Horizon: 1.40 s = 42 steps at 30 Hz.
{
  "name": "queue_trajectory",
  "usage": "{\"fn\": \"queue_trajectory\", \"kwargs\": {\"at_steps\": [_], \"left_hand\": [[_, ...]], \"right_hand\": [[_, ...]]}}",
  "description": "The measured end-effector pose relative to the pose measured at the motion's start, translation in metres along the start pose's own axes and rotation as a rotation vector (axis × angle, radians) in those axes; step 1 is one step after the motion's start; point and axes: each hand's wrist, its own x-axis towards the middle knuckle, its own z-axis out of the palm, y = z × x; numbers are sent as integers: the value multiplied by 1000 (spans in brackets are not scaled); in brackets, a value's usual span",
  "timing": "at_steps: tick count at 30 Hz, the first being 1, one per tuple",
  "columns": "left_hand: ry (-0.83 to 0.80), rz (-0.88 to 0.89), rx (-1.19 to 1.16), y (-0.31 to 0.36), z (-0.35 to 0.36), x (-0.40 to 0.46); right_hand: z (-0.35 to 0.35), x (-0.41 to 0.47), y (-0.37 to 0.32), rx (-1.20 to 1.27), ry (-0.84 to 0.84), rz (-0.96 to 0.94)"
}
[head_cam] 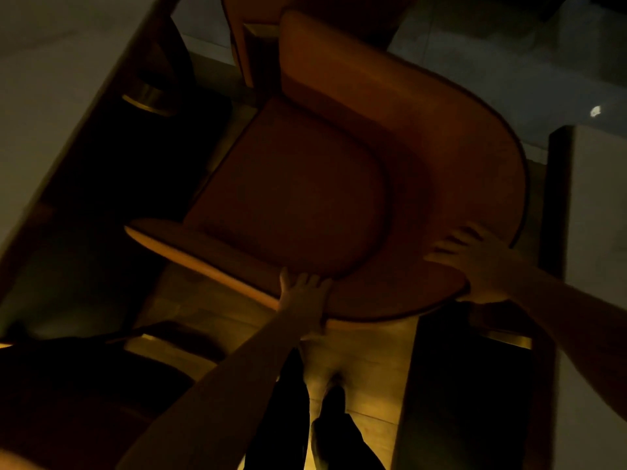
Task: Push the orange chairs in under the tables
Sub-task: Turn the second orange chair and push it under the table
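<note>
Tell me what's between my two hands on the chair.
Head view: only the orange chair's curved backrest rim spans between left hand and right hand.

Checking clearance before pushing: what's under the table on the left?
Under the left table a dark pedestal leg with a brass base shows; the rest is in shadow.
</note>
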Motion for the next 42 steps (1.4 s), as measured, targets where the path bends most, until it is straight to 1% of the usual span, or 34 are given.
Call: {"fn": "queue_trajectory", "kwargs": {"at_steps": [2, 3, 5, 8, 10, 13, 15, 17, 20, 23, 27, 29, 31, 34, 37, 38, 40, 42], "left_hand": [[34, 67, -55, -15, 0, -7], [32, 99, -52, -26, -1, -11], [14, 91, 22, -54, -4, -14], [-6, -78, 141, -99, -13, -20], [-10, -169, 166, -119, -18, -24], [-4, -290, 134, -117, -24, -23], [53, -329, 117, -107, -22, -21], [103, -329, 97, -106, -20, -21], [99, -330, 77, -110, -18, -28], [104, -347, 46, -100, -9, -41], [72, -330, -23, -81, 9, -72], [61, -309, -40, -72, 14, -84], [56, -299, -48, -69, 15, -90], [55, -248, -49, -73, 12, -89], [100, -150, -100, -89, 18, -91], [101, -123, -97, -96, 22, -94], [70, -66, -7, -108, 30, -99], [66, -103, 53, -118, 35, -101]], "right_hand": [[5, -5, -19, 1, 55, 88], [4, -6, -33, 20, 55, 122], [7, -5, -68, 65, 58, 143], [7, 3, -108, 143, 99, 216], [5, 6, -115, 174, 120, 285], [6, 8, -113, 167, 93, 306], [10, 10, -113, 179, 130, 312], [10, 11, -112, 191, 143, 314], [8, 7, -116, 212, 123, 303], [14, -4, -125, 234, 135, 301], [27, -28, -144, 239, 76, 277], [31, -35, -149, 237, 9, 262], [37, -37, -151, 232, -12, 280], [29, -37, -156, 194, -8, 310], [23, -30, -177, 152, -29, 356], [22, -28, -185, 167, -76, 369], [28, -24, -197, 236, -119, 373], [36, -19, -200, 273, -50, 374]]}}
